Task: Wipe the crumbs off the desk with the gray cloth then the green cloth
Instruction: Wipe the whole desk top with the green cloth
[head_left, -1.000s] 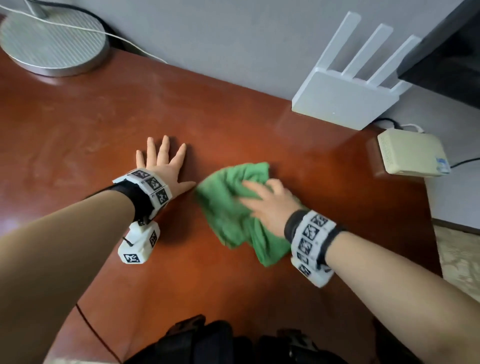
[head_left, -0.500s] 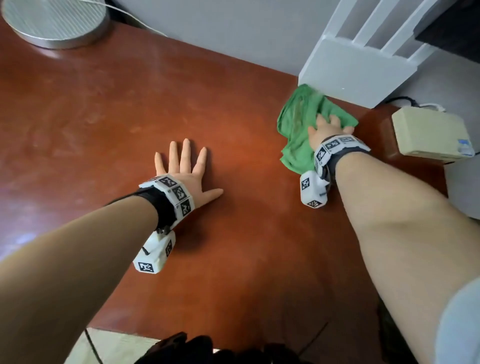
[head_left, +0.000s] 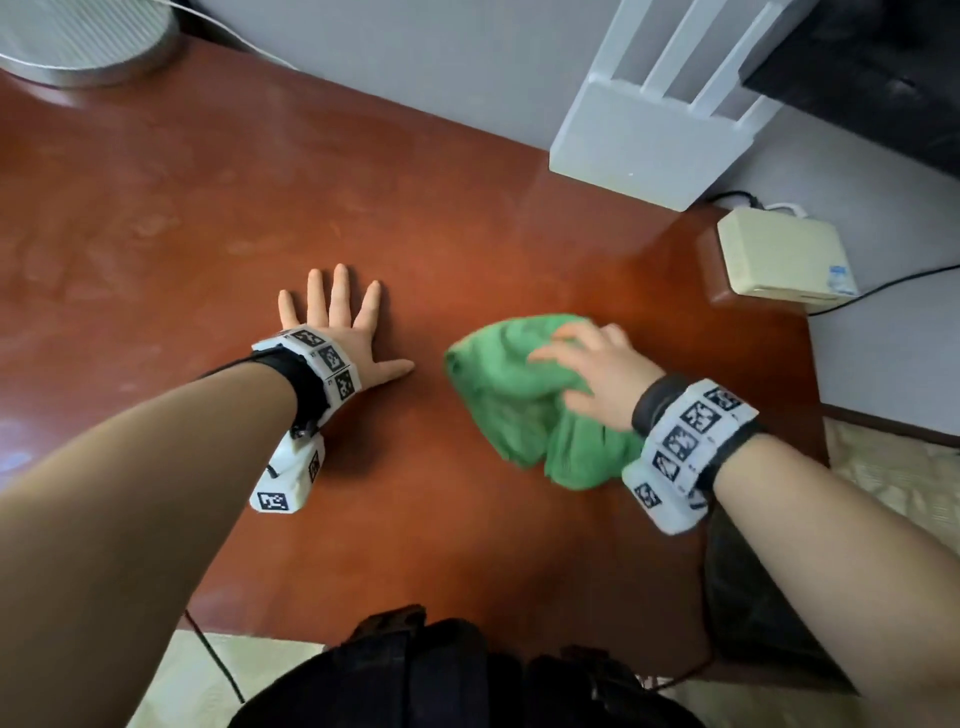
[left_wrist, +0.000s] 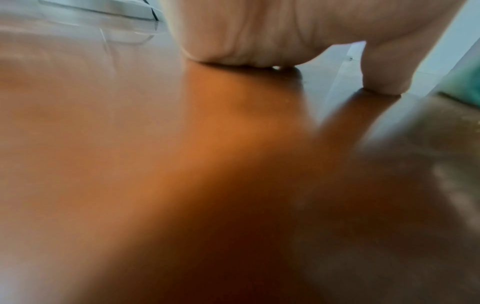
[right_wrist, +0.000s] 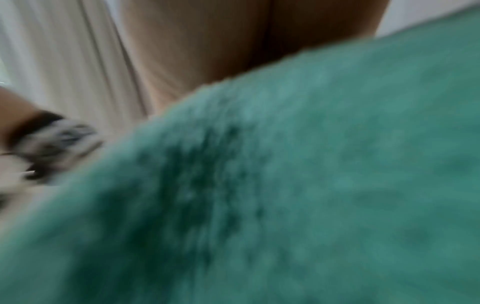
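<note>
The green cloth (head_left: 509, 405) lies bunched on the red-brown desk (head_left: 208, 208), right of centre. My right hand (head_left: 592, 374) presses down on top of it, fingers spread over the fabric and blurred by motion. In the right wrist view the green cloth (right_wrist: 311, 185) fills most of the picture under my palm. My left hand (head_left: 337, 322) lies flat on the desk to the cloth's left, fingers straight and apart, thumb pointing at the cloth. Its palm (left_wrist: 246, 30) rests on the wood. No gray cloth is in view, and I can make out no crumbs.
A white router (head_left: 649, 140) with upright antennas stands at the back right against the wall. A beige box (head_left: 779, 260) sits at the desk's right edge. A round metal base (head_left: 78, 36) stands at the back left. A black cable (head_left: 218, 665) hangs off the near edge.
My right hand swept the green cloth out to the router at the back right and has now drawn it back toward the centre. The left hand stayed flat in place.
</note>
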